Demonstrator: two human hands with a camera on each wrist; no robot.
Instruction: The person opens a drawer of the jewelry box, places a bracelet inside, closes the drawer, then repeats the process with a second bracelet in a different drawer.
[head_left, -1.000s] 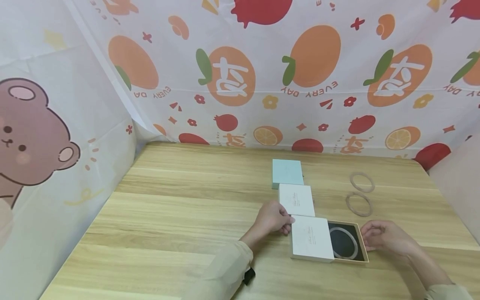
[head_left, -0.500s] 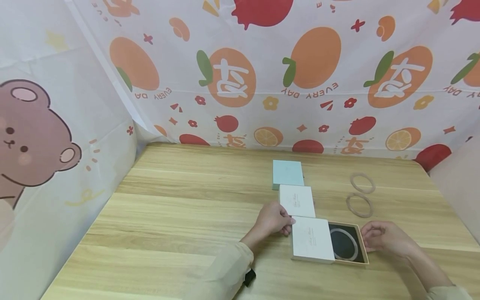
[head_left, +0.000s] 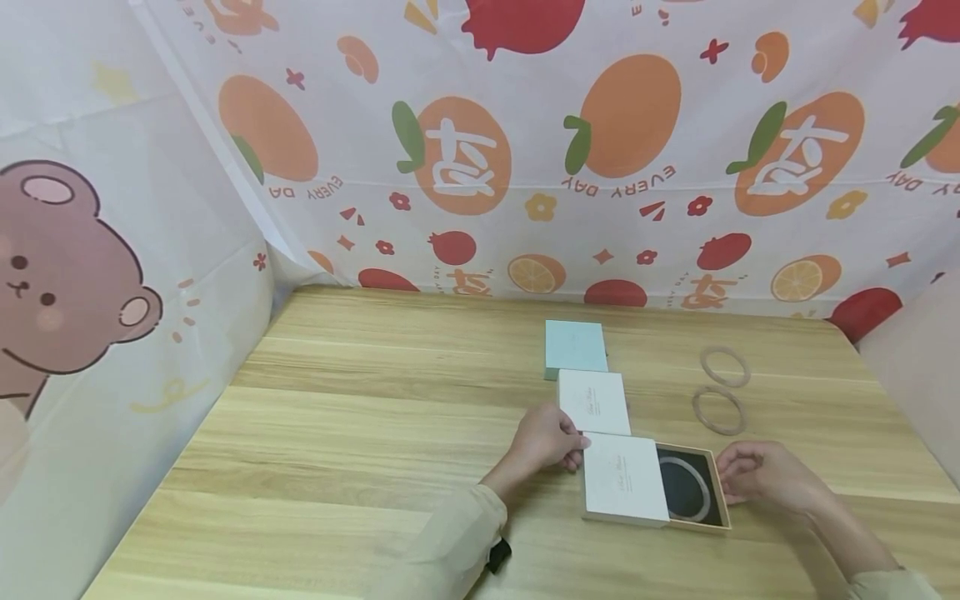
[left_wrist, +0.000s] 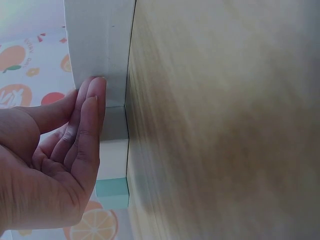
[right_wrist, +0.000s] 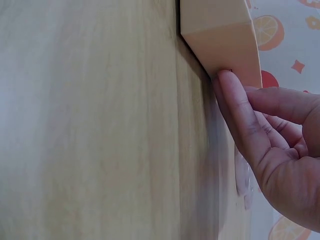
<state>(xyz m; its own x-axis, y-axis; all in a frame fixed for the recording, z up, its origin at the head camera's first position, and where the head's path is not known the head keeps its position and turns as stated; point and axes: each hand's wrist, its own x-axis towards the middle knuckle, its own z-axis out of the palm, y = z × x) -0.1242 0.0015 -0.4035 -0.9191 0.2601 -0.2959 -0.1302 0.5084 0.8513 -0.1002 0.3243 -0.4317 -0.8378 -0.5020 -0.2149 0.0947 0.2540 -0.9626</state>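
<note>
A white lidded sleeve box lies near the front of the table, its tan drawer partly out to the right. Inside the drawer, a greyish bangle rests on a dark lining, its left part hidden under the sleeve. My left hand touches the sleeve's left side, fingers nearly straight against the wall in the left wrist view. My right hand presses fingertips against the drawer's right end, which appears as a tan panel in the right wrist view.
Behind the box stand a smaller white box and a light blue box in a row. Two more bangles, a nearer one and a farther one, lie on the wooden table. A fruit-print cloth hangs behind.
The drawer has slid slightly left into the white sleeve, and my right hand has moved left with it. My left hand stays at the sleeve's left side.
</note>
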